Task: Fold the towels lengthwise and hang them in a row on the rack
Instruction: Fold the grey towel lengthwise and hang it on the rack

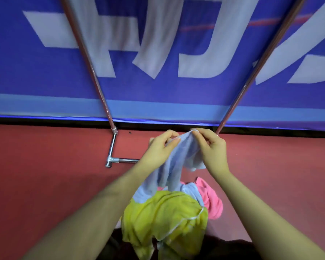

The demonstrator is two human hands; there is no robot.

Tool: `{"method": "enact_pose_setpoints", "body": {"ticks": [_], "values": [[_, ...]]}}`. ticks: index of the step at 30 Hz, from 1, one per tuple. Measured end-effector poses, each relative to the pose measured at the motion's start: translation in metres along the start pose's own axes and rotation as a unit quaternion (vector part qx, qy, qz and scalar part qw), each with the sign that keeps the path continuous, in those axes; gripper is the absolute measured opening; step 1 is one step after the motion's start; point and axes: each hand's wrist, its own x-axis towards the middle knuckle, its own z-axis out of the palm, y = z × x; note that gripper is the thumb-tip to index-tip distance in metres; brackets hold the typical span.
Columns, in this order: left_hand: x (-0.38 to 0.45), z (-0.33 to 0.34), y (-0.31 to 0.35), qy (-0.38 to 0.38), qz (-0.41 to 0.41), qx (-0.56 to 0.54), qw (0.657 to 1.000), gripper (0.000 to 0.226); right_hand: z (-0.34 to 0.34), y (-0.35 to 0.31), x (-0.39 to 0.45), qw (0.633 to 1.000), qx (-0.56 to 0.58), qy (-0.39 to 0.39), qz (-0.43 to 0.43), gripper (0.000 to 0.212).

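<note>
A light blue towel hangs crumpled between my hands above the floor. My left hand pinches its top edge on the left, and my right hand pinches the same edge on the right. Its lower end trails down into a pile. In that pile lie a yellow towel in front and a pink towel to the right. The metal rack stands ahead, its left post and right post rising out of view. The rack's top bar is not visible.
The rack's foot bar lies on the red floor left of my hands. A blue banner with large pale letters covers the wall behind the rack. A dark surface sits under the towel pile at the bottom.
</note>
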Motion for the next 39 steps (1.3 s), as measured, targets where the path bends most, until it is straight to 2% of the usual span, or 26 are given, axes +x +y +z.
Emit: {"method": "enact_pose_setpoints", "body": {"ticks": [4, 8, 13, 16, 20, 24, 27, 30, 33, 36, 39], "values": [[-0.01, -0.027, 0.066, 0.028, 0.049, -0.003, 0.998, 0.014, -0.024, -0.066, 0.002, 0.999, 0.043, -0.006, -0.009, 0.014], [-0.016, -0.052, 0.125, 0.08, 0.068, -0.036, 0.994, 0.015, -0.043, -0.113, 0.005, 0.997, 0.065, 0.004, -0.03, 0.014], [-0.014, -0.089, 0.187, 0.134, 0.098, -0.035, 0.986, 0.022, -0.056, -0.137, 0.003, 0.998, 0.06, -0.029, -0.022, 0.008], [-0.015, -0.108, 0.204, 0.165, 0.12, -0.038, 0.978, 0.024, -0.06, -0.146, -0.001, 0.997, 0.078, -0.025, -0.004, 0.009], [-0.021, -0.123, 0.201, 0.194, 0.091, -0.002, 0.977, 0.026, -0.068, -0.168, -0.005, 0.993, 0.115, 0.039, 0.003, 0.003], [-0.035, -0.126, 0.188, 0.159, 0.051, 0.035, 0.985, 0.026, -0.073, -0.203, 0.002, 0.992, 0.117, 0.039, -0.04, 0.01], [-0.047, -0.125, 0.192, 0.087, 0.062, 0.027, 0.994, 0.01, -0.072, -0.224, 0.007, 0.994, 0.084, 0.005, -0.075, 0.011], [-0.052, -0.121, 0.208, 0.027, 0.082, 0.026, 0.996, 0.018, -0.067, -0.235, 0.007, 0.993, 0.072, -0.019, -0.088, 0.018], [-0.052, -0.121, 0.221, 0.029, 0.085, 0.011, 0.996, 0.019, -0.069, -0.244, 0.008, 0.992, 0.093, -0.008, -0.081, 0.017], [-0.054, -0.121, 0.232, 0.042, 0.082, -0.056, 0.994, 0.013, -0.074, -0.247, 0.01, 0.993, 0.086, -0.013, -0.084, 0.008], [-0.054, -0.124, 0.245, 0.081, 0.082, -0.1, 0.988, 0.014, -0.079, -0.248, 0.01, 0.991, 0.117, -0.019, -0.063, 0.007]]}}
